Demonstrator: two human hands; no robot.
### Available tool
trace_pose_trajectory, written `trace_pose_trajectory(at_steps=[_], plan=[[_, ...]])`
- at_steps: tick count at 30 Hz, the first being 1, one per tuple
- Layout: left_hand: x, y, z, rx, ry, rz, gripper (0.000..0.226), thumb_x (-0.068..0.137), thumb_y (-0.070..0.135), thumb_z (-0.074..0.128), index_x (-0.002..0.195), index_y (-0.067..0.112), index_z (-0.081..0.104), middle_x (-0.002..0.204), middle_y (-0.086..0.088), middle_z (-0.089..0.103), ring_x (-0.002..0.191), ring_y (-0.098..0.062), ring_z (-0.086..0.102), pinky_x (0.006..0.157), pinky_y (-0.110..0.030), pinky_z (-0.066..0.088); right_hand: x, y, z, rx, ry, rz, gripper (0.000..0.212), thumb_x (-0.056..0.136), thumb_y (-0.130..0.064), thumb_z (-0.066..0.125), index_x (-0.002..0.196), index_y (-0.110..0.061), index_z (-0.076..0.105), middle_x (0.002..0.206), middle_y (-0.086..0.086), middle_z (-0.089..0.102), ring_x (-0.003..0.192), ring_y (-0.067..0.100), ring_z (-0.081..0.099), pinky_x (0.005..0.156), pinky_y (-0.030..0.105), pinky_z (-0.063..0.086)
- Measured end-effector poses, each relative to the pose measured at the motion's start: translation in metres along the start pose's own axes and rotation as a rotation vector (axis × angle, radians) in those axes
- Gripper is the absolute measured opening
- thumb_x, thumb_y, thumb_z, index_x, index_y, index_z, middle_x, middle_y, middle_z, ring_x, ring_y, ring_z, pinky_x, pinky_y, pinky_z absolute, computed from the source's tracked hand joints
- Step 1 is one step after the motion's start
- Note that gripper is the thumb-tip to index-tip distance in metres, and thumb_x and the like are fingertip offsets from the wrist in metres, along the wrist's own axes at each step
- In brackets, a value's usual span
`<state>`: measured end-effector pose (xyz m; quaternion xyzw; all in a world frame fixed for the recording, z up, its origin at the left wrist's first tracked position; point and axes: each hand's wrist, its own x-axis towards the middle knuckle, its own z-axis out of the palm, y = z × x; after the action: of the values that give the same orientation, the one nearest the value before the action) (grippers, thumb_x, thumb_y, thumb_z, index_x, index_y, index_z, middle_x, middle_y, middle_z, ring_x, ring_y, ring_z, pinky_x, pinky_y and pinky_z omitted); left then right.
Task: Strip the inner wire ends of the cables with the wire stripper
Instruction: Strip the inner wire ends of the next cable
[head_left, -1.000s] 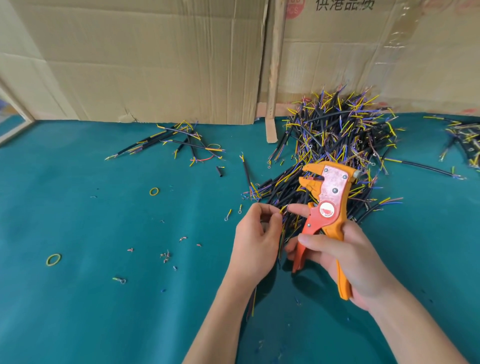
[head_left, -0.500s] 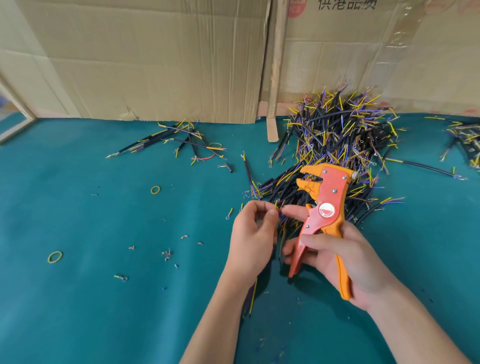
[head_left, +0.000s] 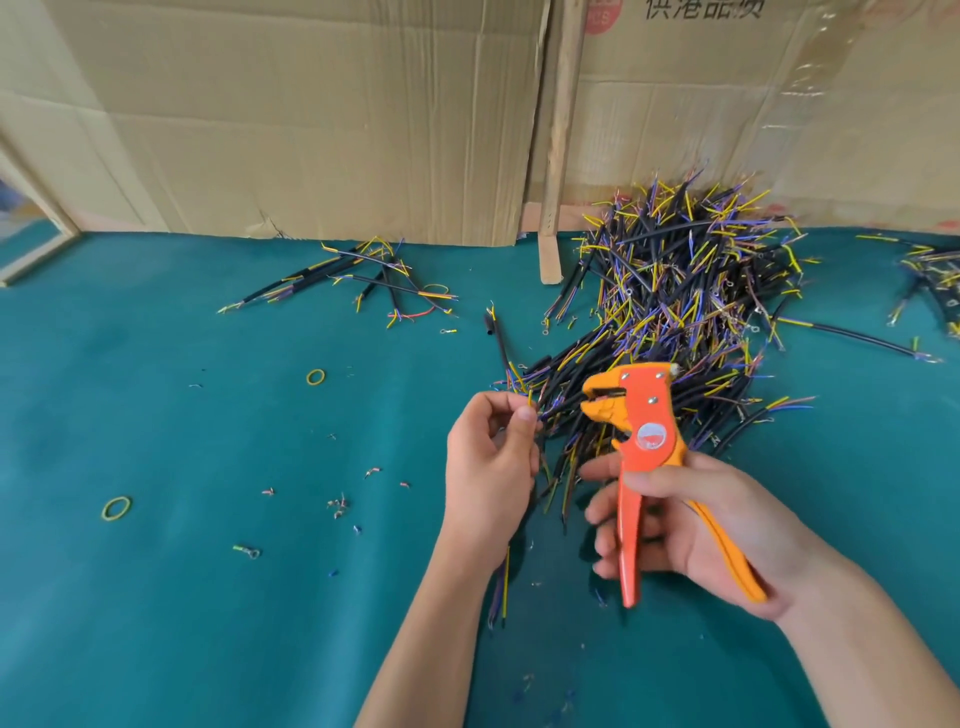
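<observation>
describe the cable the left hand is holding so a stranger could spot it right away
Start at the big heap of cables by the cardboard wall, then drop to the left hand beside the orange wire stripper. The held cable runs through that fist, lifted off the cloth.

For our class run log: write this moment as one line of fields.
left hand: pinches cable | right hand: grips wire stripper, apart from the cable | big cable pile: behind

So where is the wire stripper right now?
Head view, right of centre: the wire stripper is gripped by the right hand, its head over the cable pile's near edge.
</observation>
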<state>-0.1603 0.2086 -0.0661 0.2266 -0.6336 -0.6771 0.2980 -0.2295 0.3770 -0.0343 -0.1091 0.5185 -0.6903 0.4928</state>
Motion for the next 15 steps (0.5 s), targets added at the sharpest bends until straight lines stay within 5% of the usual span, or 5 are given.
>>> trace_pose_trajectory(at_steps=[5,15], plan=[[-0.0003,-0.0003,-0.0027,0.054,-0.048,0.045,0.010,0.102,0.007,0.054,0.093,0.010,0.056,0.058,0.007,0.051,0.045,-0.009,0.042,0.044,-0.017,0.034,-0.0020,0.0008,0.0003,-0.030,-0.086,0.081,0.049,0.072,-0.016,0.080,0.113,0.008,0.066,0.087,0.030,0.061,0.072,0.041,0.063,0.071,0.055,0.057],[0.0012,-0.0038,-0.0044,0.237,-0.081,0.153,0.024,0.098,0.006,0.058,0.086,0.027,0.057,0.063,0.016,0.055,0.055,-0.014,0.048,0.057,-0.027,0.040,-0.0065,-0.0027,-0.0035,-0.097,-0.138,0.091,0.028,0.073,-0.010,0.081,0.096,-0.004,0.067,0.079,0.022,0.053,0.066,0.036,0.058,0.065,0.051,0.055]])
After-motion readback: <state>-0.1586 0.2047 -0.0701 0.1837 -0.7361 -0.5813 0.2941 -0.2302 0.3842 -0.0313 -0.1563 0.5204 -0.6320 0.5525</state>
